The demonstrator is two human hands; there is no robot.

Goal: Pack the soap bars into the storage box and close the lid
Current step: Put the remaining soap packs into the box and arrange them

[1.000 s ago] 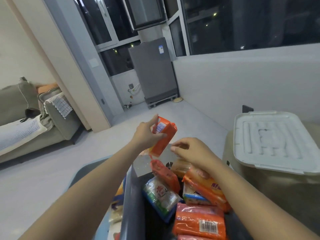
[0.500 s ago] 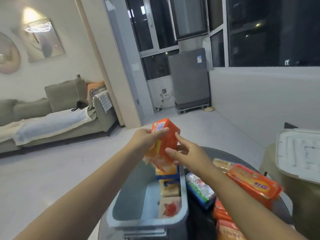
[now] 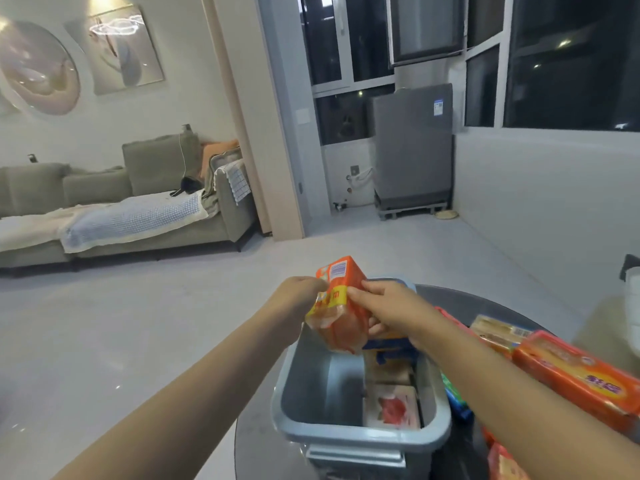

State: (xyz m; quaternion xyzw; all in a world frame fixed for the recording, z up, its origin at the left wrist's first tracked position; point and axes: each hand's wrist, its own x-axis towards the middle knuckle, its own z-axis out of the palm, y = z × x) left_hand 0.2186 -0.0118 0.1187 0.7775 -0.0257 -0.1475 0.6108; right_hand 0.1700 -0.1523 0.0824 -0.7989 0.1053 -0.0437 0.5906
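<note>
Now that the right hand point(image 3: 388, 308) has joined the left hand point(image 3: 299, 294), both hands pinch the orange soap pack point(image 3: 341, 303) above the storage box point(image 3: 360, 434) near the tabletop point(image 3: 263, 452) left edge, ready for lowering in

- The room is dim and evenly lit, with a cool grey cast.
- Light comes from a ceiling lamp, seen as bright glare on the framed picture point(image 3: 117, 46) and round wall panel point(image 3: 38, 69).
- The windows point(image 3: 568, 60) are black, with small points of light.
- The floor point(image 3: 104, 323) carries faint specular specks.
- Wide-angle bending curves the wall lines at the edges.
- Both forearms blur softly near the bottom edge.
</note>
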